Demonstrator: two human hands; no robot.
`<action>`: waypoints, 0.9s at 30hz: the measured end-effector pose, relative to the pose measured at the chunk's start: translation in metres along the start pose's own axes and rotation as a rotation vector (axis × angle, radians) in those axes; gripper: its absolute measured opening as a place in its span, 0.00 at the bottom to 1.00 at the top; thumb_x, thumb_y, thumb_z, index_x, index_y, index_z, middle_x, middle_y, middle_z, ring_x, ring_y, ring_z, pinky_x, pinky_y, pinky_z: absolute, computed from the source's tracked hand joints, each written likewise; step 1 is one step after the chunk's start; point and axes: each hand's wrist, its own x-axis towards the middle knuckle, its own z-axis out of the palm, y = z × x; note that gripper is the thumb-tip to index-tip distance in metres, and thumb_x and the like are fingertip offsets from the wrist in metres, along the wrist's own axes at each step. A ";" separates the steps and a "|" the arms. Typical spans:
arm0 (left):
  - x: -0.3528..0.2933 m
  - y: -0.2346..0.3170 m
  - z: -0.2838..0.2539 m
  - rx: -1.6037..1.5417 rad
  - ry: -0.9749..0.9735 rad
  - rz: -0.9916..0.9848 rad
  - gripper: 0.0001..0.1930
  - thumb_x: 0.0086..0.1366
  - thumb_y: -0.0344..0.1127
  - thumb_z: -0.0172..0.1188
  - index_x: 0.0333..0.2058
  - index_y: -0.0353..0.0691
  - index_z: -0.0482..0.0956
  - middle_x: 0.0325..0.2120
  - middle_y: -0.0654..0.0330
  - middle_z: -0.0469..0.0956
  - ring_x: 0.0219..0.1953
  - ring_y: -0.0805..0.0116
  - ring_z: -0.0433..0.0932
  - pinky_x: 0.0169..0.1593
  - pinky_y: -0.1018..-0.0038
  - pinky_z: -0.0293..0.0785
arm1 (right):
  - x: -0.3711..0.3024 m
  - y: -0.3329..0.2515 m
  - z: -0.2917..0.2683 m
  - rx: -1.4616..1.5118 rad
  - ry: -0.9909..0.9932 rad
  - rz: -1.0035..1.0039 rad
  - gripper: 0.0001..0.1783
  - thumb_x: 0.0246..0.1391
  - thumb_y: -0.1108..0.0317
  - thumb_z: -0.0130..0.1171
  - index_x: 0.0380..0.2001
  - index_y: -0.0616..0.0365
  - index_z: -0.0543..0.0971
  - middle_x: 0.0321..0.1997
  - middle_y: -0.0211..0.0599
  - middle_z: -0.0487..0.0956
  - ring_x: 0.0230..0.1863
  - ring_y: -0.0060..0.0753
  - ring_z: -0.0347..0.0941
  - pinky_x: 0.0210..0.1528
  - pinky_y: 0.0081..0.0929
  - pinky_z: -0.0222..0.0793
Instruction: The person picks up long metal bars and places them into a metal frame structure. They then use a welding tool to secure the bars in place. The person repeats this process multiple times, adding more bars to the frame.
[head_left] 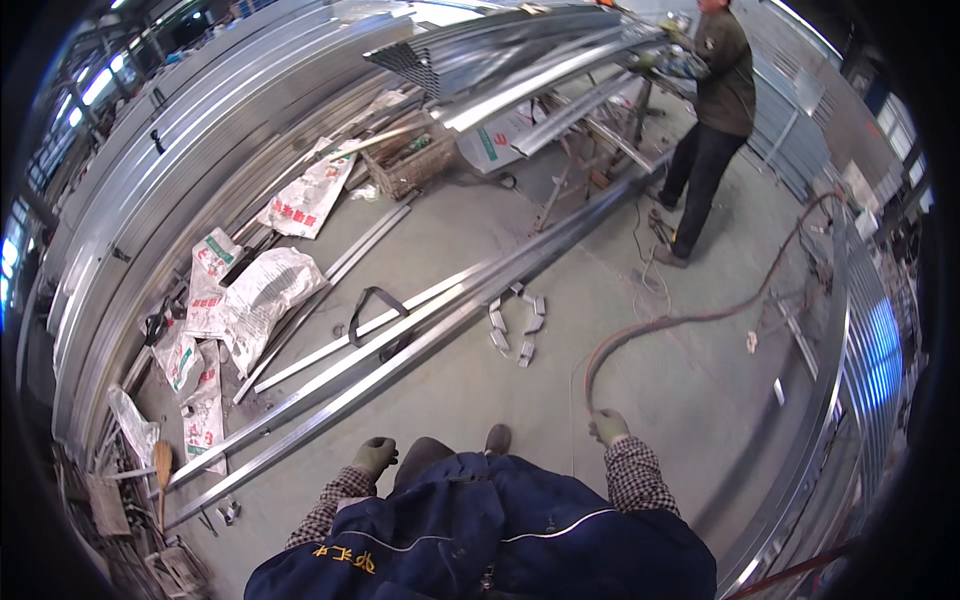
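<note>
My left hand, in a greyish-green work glove, hangs beside my dark trouser leg with its fingers curled. Nothing shows in it. My right hand, gloved alike, is held out to the right with its fingers bent inward. A reddish-brown hose runs across the floor and meets the right glove's edge in the picture; whether the hand grips it or merely covers it, I cannot tell. Ahead of me, long silvery metal profiles lie diagonally on the floor. Several short bent metal pieces lie beside them.
A co-worker in gloves handles long metal profiles on a trestle. White printed sacks, a wicker basket and a wooden-handled brush lie left. Stacked metal sheets line the left; long profiles stand right.
</note>
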 end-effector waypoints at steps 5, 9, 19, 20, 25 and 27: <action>0.024 0.002 -0.029 0.038 -0.052 -0.137 0.23 0.71 0.47 0.59 0.52 0.32 0.83 0.39 0.51 0.88 0.36 0.60 0.88 0.36 0.64 0.82 | 0.058 -0.132 0.039 0.059 -0.063 -0.213 0.27 0.68 0.55 0.59 0.60 0.66 0.80 0.43 0.40 0.86 0.40 0.30 0.85 0.41 0.30 0.79; 0.055 0.032 -0.058 0.099 -0.081 -0.148 0.19 0.70 0.46 0.61 0.50 0.37 0.82 0.39 0.51 0.89 0.39 0.55 0.89 0.40 0.59 0.84 | 0.069 -0.136 0.090 -0.008 -0.018 -0.159 0.25 0.63 0.60 0.63 0.59 0.64 0.81 0.45 0.42 0.87 0.42 0.34 0.85 0.46 0.33 0.82; 0.203 0.256 -0.024 0.364 -0.315 -0.051 0.17 0.71 0.44 0.62 0.47 0.36 0.83 0.36 0.53 0.87 0.37 0.58 0.88 0.36 0.61 0.83 | -0.039 -0.022 0.159 0.100 0.044 0.297 0.29 0.64 0.49 0.56 0.58 0.60 0.83 0.45 0.40 0.89 0.40 0.37 0.87 0.41 0.42 0.80; 0.214 0.266 -0.026 0.387 -0.322 -0.014 0.16 0.71 0.44 0.62 0.46 0.36 0.83 0.35 0.54 0.87 0.37 0.58 0.88 0.36 0.61 0.83 | -0.051 0.006 0.173 0.155 0.066 0.359 0.29 0.64 0.49 0.56 0.56 0.61 0.84 0.46 0.40 0.89 0.41 0.37 0.88 0.41 0.42 0.81; 0.250 0.316 -0.036 0.459 -0.367 0.122 0.15 0.72 0.43 0.62 0.45 0.35 0.83 0.34 0.55 0.87 0.36 0.60 0.87 0.34 0.62 0.82 | -0.081 0.131 0.237 0.191 0.118 0.581 0.25 0.68 0.51 0.54 0.47 0.63 0.86 0.44 0.43 0.90 0.40 0.41 0.88 0.41 0.45 0.81; 0.253 0.326 -0.049 0.468 -0.371 0.164 0.15 0.72 0.43 0.62 0.44 0.35 0.84 0.33 0.56 0.86 0.36 0.61 0.87 0.34 0.62 0.82 | -0.094 0.151 0.262 0.276 0.159 0.575 0.19 0.64 0.56 0.61 0.46 0.61 0.85 0.43 0.48 0.89 0.40 0.51 0.87 0.41 0.49 0.81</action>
